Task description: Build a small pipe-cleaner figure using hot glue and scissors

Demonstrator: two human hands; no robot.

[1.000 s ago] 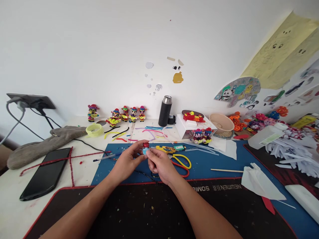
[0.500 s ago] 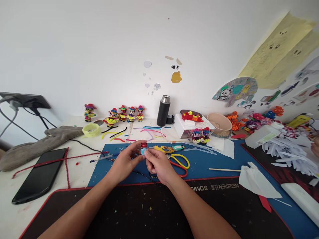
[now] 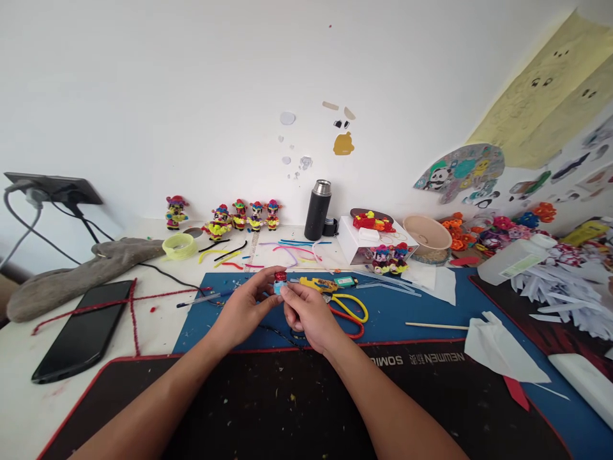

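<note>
A small red and light-blue piece (image 3: 280, 278) is held up between both hands, above the blue mat (image 3: 201, 326). My left hand (image 3: 246, 306) has its fingers closed around the piece's left side. My right hand (image 3: 309, 314) pinches its lower right part between thumb and fingers. Much of the piece is hidden by the fingertips. Just behind my right hand lie a yellow glue gun (image 3: 317, 283) and scissors with yellow and red handles (image 3: 353, 308).
Small figures (image 3: 219, 222) stand by the wall, with a black bottle (image 3: 318, 211) and a white box (image 3: 354, 246) to their right. A black phone (image 3: 83, 332) lies left. White paper (image 3: 502, 351) and a thin stick (image 3: 435, 326) lie right.
The whole scene has shifted slightly in the view, mostly to the right. Both hands keep their hold on the small piece, with no clear change in grip.
</note>
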